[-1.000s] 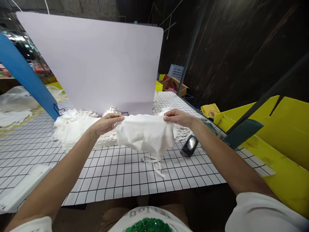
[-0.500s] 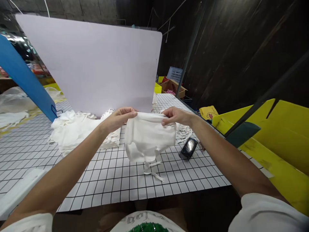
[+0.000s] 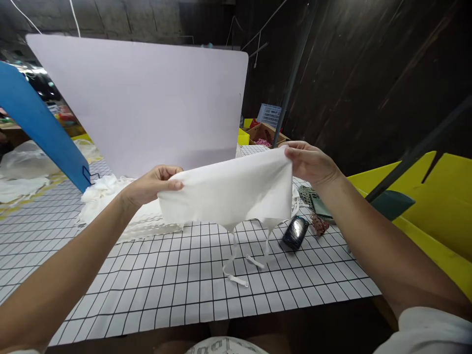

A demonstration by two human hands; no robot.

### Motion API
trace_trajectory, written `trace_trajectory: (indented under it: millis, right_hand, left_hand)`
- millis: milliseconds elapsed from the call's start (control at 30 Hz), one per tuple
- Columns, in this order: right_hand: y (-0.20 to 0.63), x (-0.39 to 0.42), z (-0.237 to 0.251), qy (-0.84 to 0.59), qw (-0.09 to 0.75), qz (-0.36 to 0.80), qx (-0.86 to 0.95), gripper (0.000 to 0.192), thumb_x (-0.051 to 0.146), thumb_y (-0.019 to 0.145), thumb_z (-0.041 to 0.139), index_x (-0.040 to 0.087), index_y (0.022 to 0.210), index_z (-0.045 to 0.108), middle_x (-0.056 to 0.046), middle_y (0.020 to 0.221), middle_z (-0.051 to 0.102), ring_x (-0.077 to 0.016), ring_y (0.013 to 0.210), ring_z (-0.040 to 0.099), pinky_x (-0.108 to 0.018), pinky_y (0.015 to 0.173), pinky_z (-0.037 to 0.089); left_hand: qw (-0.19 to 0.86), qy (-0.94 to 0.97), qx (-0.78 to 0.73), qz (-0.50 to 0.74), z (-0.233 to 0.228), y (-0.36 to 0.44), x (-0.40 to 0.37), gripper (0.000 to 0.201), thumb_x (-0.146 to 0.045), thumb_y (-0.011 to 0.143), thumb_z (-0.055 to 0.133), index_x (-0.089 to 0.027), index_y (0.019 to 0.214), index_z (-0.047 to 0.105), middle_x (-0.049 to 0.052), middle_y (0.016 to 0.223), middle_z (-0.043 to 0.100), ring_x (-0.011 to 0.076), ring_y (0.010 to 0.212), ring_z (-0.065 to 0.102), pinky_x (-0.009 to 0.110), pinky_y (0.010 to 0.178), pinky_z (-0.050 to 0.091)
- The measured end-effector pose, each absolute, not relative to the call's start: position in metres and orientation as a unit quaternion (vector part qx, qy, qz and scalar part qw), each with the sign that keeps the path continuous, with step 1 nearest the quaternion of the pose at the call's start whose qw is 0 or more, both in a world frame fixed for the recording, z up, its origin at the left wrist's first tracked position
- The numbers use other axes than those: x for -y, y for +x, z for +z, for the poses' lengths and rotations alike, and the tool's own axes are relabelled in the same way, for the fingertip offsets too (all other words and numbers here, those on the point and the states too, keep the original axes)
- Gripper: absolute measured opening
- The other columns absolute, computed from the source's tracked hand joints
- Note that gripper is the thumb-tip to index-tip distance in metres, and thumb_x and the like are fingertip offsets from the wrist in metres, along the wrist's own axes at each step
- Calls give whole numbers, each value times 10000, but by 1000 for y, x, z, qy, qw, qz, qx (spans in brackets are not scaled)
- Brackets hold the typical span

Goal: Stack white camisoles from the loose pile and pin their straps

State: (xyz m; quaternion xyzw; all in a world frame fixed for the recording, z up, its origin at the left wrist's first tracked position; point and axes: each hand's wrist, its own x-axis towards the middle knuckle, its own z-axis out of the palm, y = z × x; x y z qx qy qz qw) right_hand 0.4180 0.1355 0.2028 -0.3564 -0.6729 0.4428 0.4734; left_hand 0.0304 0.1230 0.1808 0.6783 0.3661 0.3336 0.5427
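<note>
A white strappy top (image 3: 228, 191), like a camisole, is stretched out in the air between my two hands. Pinched at its left upper corner, the cloth is gripped by my left hand (image 3: 157, 184). My right hand (image 3: 309, 160) grips the right upper corner, held higher, so the top edge slants. Thin straps hang from the lower edge, and their ends (image 3: 238, 280) reach down to the table. Behind my left hand lies a pile of white garments (image 3: 136, 226), partly hidden by the arm.
The table has a white grid-patterned cover (image 3: 177, 290). A shiny black wrapped block (image 3: 295, 232) lies right of the top, beside a small reddish bundle (image 3: 319, 224) and a green phone-like object (image 3: 320, 206). A large white board (image 3: 155, 103) stands behind; yellow panels (image 3: 438, 196) line the right.
My hands have moved apart, the right one up and rightwards, the left one leftwards. The top is now spread wider and flatter, with its straps hanging separately.
</note>
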Motion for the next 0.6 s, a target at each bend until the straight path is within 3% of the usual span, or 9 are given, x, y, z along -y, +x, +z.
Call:
trace_trajectory:
  millis: [133, 267, 367, 500, 600]
  right_hand:
    - [411, -144, 204, -366, 431, 449, 692, 485, 594, 578, 883, 211, 696, 610, -19, 659, 552, -156, 611, 522, -302, 523, 395]
    - [397, -147, 207, -359, 400, 452, 712, 403, 521, 627, 886, 198, 732, 670, -16, 705, 589, -142, 639, 537, -290, 546, 405]
    - [397, -148, 209, -355, 365, 458, 728, 373, 493, 619, 895, 189, 725, 705, -18, 712, 618, -137, 648, 551, -274, 543, 406]
    - [415, -149, 205, -374, 227, 473, 764, 393, 460, 556, 923, 155, 722, 740, -33, 698, 662, -147, 637, 574, -269, 536, 430]
    - [430, -146, 200, -366, 222, 493, 758, 423, 493, 521, 927, 163, 694, 727, -33, 692, 672, -158, 643, 591, -288, 569, 467]
  left_hand:
    - [538, 659, -343, 398, 184, 26, -133, 378, -417, 595, 905, -147, 710, 667, 17, 634, 661, 122, 548, 602, 203, 501, 506]
    - [560, 689, -377, 262, 185, 38, -130, 367, -443, 669, 869, -163, 853, 719, 31, 710, 698, 136, 575, 632, 195, 488, 504]
    - [558, 711, -374, 209, 181, 43, -122, 328, -472, 746, 812, -162, 804, 723, 28, 666, 658, 123, 547, 601, 188, 454, 473]
    - [530, 695, -333, 355, 177, 30, -116, 388, -520, 699, 830, -169, 656, 671, 56, 716, 651, 159, 630, 612, 252, 542, 529]
    - [525, 658, -334, 425, 180, 14, -115, 425, -536, 674, 839, -183, 609, 612, 22, 606, 568, 138, 554, 560, 242, 498, 492]
